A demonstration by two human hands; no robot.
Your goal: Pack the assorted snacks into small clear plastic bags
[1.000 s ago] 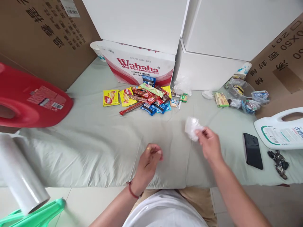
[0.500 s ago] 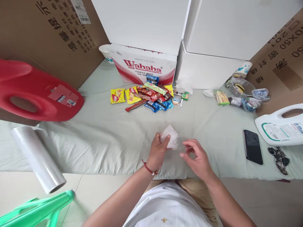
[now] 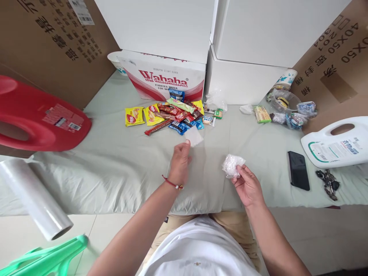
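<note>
A flat white square packet [image 3: 193, 136] is at the front edge of a snack pile, its lower corner at the thumb tip of my left hand [image 3: 181, 161]. The left fingers are curled and appear to pinch that corner. My right hand [image 3: 247, 184] is closed, thumb and fingers gripping a crumpled wad of clear plastic wrap [image 3: 231, 165] above the cloth. The snack pile [image 3: 181, 115] of yellow, red, brown and blue packets lies before a Wahaha carton [image 3: 166, 78].
On the right are a black phone [image 3: 299, 170], keys [image 3: 328, 184], a white detergent bottle [image 3: 336, 143] and wrapped snacks around a clear bowl [image 3: 293, 101]. On the left lie a red jug [image 3: 43, 119] and a plastic film roll [image 3: 34, 197], above a green stool [image 3: 48, 255].
My left hand has moved forward and left with the white packet, toward the snack pile. My right hand, empty before, now grips clear plastic wrap.
</note>
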